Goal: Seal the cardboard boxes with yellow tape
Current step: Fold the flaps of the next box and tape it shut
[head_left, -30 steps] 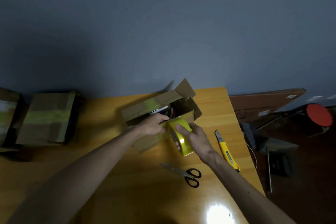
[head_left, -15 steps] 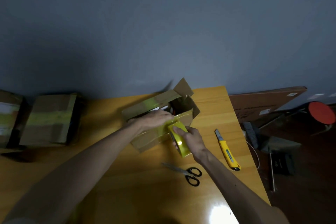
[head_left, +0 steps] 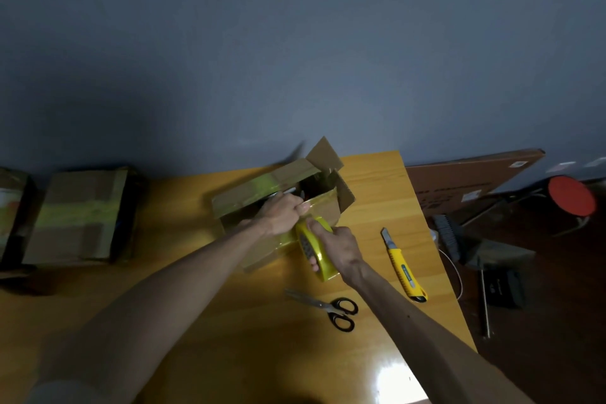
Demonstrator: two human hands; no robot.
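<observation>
An open cardboard box [head_left: 252, 197] stands on the wooden table [head_left: 229, 321], its flaps raised and old yellow tape on them. My right hand [head_left: 339, 248] grips a roll of yellow tape [head_left: 319, 254] just in front of the box. My left hand [head_left: 283, 211] is at the box's near top edge and pinches the free end of the tape there. A short strip runs from the roll up to those fingers. Dark items show inside the box.
Black-handled scissors [head_left: 331, 308] and a yellow utility knife [head_left: 403, 269] lie on the table to the right. Two taped boxes [head_left: 78, 216] sit at the far left. Beyond the table's right edge are a flat brown carton [head_left: 469, 184], a red stool [head_left: 572, 195] and floor clutter.
My right hand has drawn the roll back toward me and lower. My left hand has gone from lying across the box's top to pinching the tape end at its near edge.
</observation>
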